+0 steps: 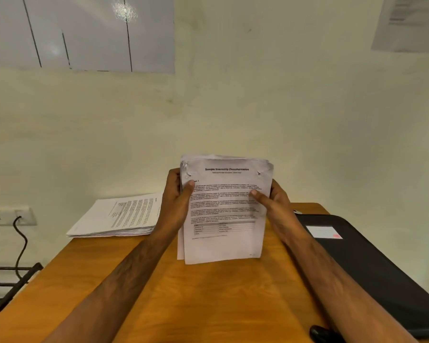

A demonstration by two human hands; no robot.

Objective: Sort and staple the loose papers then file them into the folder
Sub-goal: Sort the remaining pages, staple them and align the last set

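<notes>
two hands are on one bundle: my left hand (177,191) and right hand (274,201) hold the set of papers (223,209) by its side edges, thumbs pressed on the printed front page, fingers wrapped behind. the set stands nearly upright over the wooden table (183,293), its lower edge at or just above the top; i cannot tell if it touches. the top corners are dog-eared, and small marks near each could be staples, too small for me to be sure. the sheets are not flush: one page pokes out at the lower left, so if i staple now i'd likely pin a crooked set, and if i loosen my grip to square it, the back pages could slide out and fan onto the table. to my left a second stack of papers (117,216) lies flat at the far corner, overhanging the table edge, so a nudge from my forearm might tip it off. the black folder (372,263) lies shut along my right, close under my right forearm; it will need opening before filing. a dark rounded object (320,334) sits at the near edge, and i cannot make out what it is.
</notes>
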